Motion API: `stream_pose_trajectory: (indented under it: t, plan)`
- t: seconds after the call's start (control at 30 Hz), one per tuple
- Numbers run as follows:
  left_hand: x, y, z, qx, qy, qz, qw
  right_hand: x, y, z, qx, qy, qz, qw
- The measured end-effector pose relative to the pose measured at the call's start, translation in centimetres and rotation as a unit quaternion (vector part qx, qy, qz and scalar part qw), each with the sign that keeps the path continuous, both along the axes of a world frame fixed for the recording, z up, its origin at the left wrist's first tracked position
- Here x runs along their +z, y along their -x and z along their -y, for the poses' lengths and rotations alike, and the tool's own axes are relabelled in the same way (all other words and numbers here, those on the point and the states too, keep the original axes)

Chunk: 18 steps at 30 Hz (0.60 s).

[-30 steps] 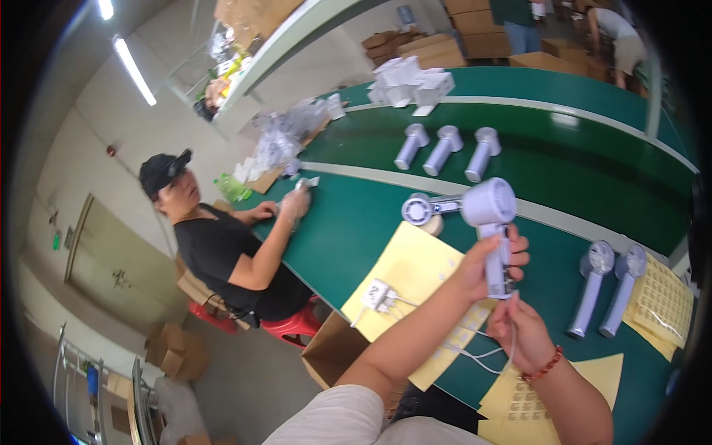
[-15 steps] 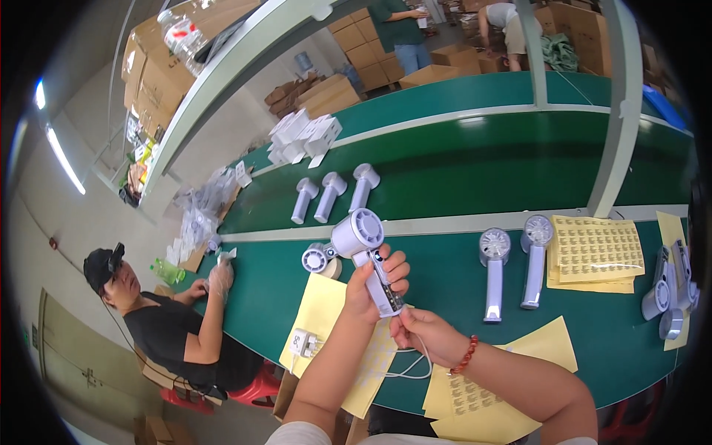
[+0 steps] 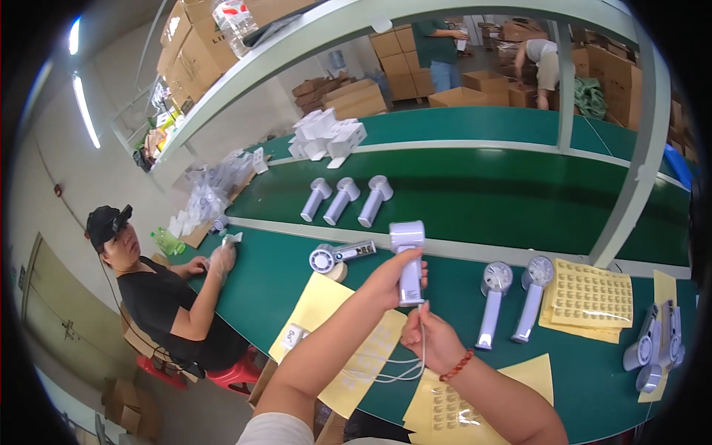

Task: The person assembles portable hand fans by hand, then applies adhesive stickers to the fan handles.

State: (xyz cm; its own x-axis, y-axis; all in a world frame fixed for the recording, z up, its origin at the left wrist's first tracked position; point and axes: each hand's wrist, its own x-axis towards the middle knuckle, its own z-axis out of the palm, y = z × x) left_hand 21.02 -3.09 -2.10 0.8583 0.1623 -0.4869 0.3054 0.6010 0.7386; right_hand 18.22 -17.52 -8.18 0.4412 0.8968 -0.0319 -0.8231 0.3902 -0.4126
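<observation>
- Here, a lavender fan (image 3: pixel 409 274) is held above the green table (image 3: pixel 457 297).
- It is grasped by the fingers of the left hand (image 3: pixel 391 280).
- A white cable (image 3: pixel 423 337) is pinched by the right hand (image 3: pixel 436 343).

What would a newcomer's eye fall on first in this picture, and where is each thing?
First, the pale purple handheld fan near the middle, gripped by the left hand while the right hand holds a white cable at its base. Beyond them, three similar fans line up on a darker green strip. At the left, a co-worker in a black cap sits beside the table.
</observation>
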Motion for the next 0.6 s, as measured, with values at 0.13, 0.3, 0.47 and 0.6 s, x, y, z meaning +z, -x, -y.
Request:
stream_pose_trajectory:
  t: [0.13, 0.3, 0.47, 0.6]
  plan:
    - [0.4, -4.3, -1.2, 0.076, 0.014, 0.108, 0.991, -0.8, -0.1, 0.3, 0.015, -0.012, 0.025, 0.999]
    - [0.3, -10.6, -7.7, 0.093, -0.208, 0.083, 0.97, -0.9, 1.9, 0.1, 0.102, 0.023, 0.087, 0.991]
    - [-1.0, -13.3, -9.3, 0.059, -0.577, 0.062, 0.812, -1.4, 1.2, 0.2, 0.094, 0.006, 0.035, 0.995]
    - [-3.6, -14.9, -9.6, 0.045, -0.667, 0.099, 0.737, -1.4, 1.8, 0.0, 0.133, 0.02, 0.089, 0.987]
